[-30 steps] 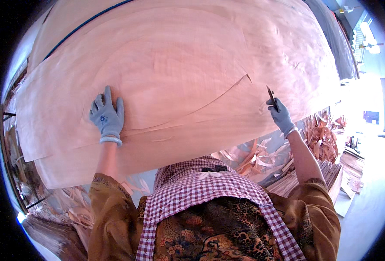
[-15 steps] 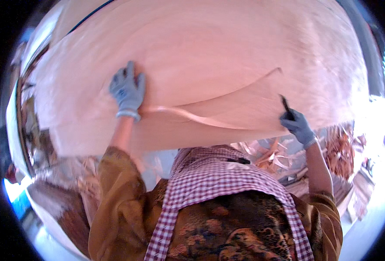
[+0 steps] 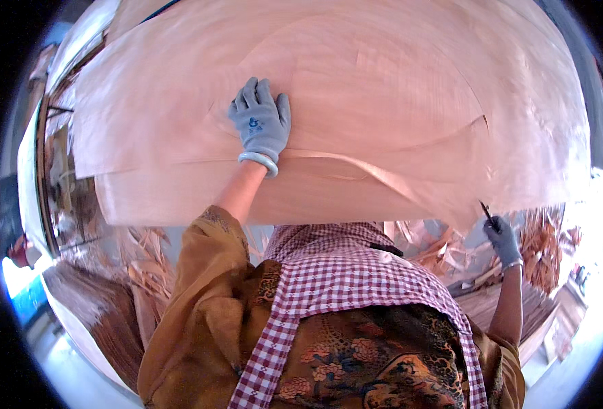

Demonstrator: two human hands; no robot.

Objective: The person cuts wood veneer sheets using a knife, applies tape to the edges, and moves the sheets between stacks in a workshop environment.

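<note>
A broad, thin sheet of pinkish wood veneer (image 3: pixel 356 75) spreads across the work surface before me. Lying palm down on it, left of centre, is my left hand (image 3: pixel 260 121) in a blue-grey glove, fingers extended. A loose, curled veneer strip (image 3: pixel 376 176) runs rightward from beside that wrist and droops over the near edge. Farther right the sheet has a lifted, torn-looking edge (image 3: pixel 484 120). My right hand (image 3: pixel 503 240), also gloved, is closed round a slim dark knife-like tool (image 3: pixel 487 211) just off the sheet's near right corner. The tool's tip points up and left.
Heaps of brown veneer scraps (image 3: pixel 540 249) lie below the near edge at the right, with more scraps (image 3: pixel 153 262) at the left. A stack of dark sheets (image 3: pixel 93 307) stands at lower left. My checked apron (image 3: pixel 356 273) is close to the near edge.
My left hand has shifted right across the veneer. My right hand has moved right and nearer with the tool, off the sheet. The strip's right end now hangs at the near edge.
</note>
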